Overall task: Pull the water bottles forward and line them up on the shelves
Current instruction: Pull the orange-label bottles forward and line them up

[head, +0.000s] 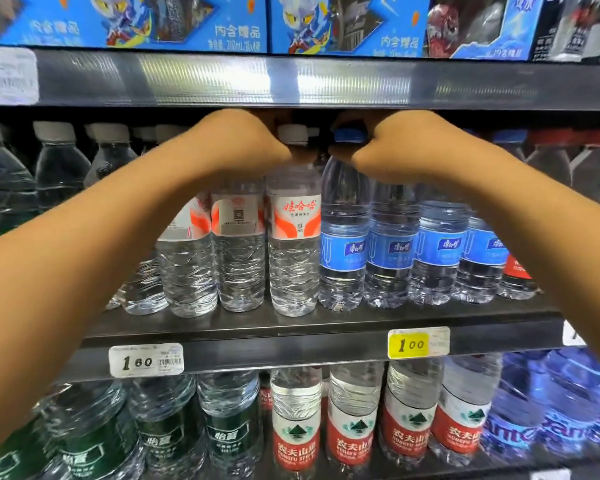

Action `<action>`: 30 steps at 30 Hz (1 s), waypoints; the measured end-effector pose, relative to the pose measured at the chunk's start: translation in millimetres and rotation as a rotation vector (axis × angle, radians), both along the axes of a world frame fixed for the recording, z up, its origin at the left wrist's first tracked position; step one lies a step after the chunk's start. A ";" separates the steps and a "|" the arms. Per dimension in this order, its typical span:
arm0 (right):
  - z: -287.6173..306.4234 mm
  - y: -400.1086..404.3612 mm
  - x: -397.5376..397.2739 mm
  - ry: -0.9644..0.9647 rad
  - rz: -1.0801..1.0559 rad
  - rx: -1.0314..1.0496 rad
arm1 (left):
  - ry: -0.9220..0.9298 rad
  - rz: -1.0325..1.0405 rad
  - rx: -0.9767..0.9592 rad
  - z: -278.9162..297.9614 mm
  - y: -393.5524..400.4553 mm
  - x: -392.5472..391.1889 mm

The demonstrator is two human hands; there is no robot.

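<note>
Apparently both grip necks — left hand (243, 143) white-capped bottle (293, 237), right hand (392, 147) blue-capped bottle (343, 237)

The left hand (243, 143) grips a white-capped bottle (293, 237) and the right hand (392, 147) grips a blue-capped bottle (343, 237) on the middle shelf (291, 327).

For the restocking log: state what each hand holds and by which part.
Left hand grips the white-capped bottle at its neck; right hand grips the blue-capped bottle at its neck.
</note>
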State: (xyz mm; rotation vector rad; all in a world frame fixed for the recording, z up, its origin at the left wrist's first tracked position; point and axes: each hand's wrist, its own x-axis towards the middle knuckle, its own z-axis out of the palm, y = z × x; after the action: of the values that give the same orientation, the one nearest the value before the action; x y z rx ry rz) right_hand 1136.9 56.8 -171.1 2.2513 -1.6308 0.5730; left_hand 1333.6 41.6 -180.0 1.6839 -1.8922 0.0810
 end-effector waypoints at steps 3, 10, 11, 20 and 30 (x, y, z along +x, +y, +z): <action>-0.7 -1.9 -0.3 -0.007 0.023 -0.018 | -0.033 -0.058 -0.073 -1.2 -3.8 -3.2; -4.1 -2.2 0.5 -0.033 0.093 -0.093 | 0.019 -0.006 0.017 1.0 -0.9 -3.8; -4.7 -1.8 1.3 -0.035 0.099 -0.106 | 0.025 0.003 0.028 1.2 0.8 -4.1; -5.1 -1.2 0.4 -0.078 0.120 -0.059 | 0.127 -0.052 0.011 2.1 21.0 -9.3; -8.5 -1.0 1.3 -0.071 0.171 -0.109 | 0.275 -0.048 -0.013 -1.9 23.6 -14.4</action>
State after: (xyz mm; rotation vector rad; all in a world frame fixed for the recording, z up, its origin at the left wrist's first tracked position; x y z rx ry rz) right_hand 1138.3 55.8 -179.6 2.3278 -1.4098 0.7732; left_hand 1319.1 65.2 -181.8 1.5514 -1.7202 -0.1505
